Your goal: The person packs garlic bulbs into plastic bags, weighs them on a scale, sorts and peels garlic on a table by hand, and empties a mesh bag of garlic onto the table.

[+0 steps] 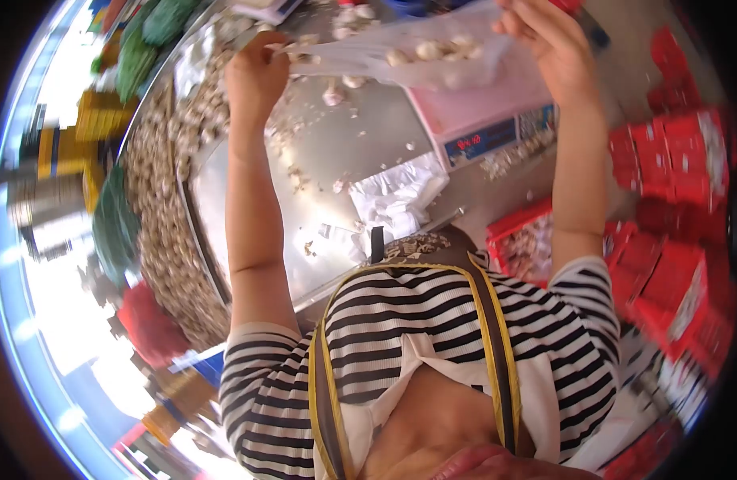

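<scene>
A clear plastic bag (368,60) is stretched sideways between my two hands at the top of the view. Several garlic bulbs (436,51) lie inside its right half. My left hand (258,74) is closed on the bag's twisted left end. At the other end, my right hand (548,40) pinches the plastic between thumb and fingers. The bag's filled part hangs over or rests on a pink-topped digital scale (480,112); which of the two I cannot tell. The scale's red digits are lit but blurred.
A metal table (328,144) carries loose garlic and peel scraps. A stack of white plastic bags (400,192) lies near its front edge. Heaped garlic (164,176) fills the left side. Red crates (668,160) stand at right, and a red box of garlic (524,244) sits near my right elbow.
</scene>
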### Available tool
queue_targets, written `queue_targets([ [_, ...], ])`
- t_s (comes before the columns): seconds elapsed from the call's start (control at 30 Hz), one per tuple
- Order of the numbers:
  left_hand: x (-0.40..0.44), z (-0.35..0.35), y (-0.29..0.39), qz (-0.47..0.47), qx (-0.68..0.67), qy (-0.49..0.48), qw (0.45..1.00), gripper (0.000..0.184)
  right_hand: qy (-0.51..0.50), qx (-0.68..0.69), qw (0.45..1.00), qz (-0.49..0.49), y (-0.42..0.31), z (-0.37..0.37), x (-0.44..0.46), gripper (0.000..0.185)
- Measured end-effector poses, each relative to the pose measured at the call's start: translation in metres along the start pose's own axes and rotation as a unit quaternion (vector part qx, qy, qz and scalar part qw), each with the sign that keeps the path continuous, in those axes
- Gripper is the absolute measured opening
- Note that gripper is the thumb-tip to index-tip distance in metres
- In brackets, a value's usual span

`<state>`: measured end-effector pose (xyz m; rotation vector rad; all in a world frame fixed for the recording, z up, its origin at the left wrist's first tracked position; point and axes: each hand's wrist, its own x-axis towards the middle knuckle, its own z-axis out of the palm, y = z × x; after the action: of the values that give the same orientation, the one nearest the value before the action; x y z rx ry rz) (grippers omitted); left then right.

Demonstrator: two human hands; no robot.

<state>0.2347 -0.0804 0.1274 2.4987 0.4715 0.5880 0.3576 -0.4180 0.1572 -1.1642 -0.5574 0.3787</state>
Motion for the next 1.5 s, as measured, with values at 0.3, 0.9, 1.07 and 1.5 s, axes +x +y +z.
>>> queue_targets([
  [0.3,-0.140,-0.050,0.022,0.001,-0.439,-0.084,0.895,0.050,-0.214,0.048,0.951,0.219,0.067,0.138,-0.032,0.034],
  [0.9,-0.296,-0.074,-0.121,-0.240,-0.338,-0.192,0.889,0.015,0.026,0.264,0.752,0.604,0.296,0.199,-0.095,0.015],
  [1.07,-0.303,-0.094,-0.140,-0.267,-0.298,-0.291,0.869,0.012,-0.141,0.457,0.674,0.563,0.255,0.237,-0.084,0.018],
  [1.5,-0.296,-0.096,-0.144,-0.123,-0.609,-0.282,0.732,0.043,-0.037,0.265,0.873,0.407,0.238,0.280,-0.122,0.028],
])
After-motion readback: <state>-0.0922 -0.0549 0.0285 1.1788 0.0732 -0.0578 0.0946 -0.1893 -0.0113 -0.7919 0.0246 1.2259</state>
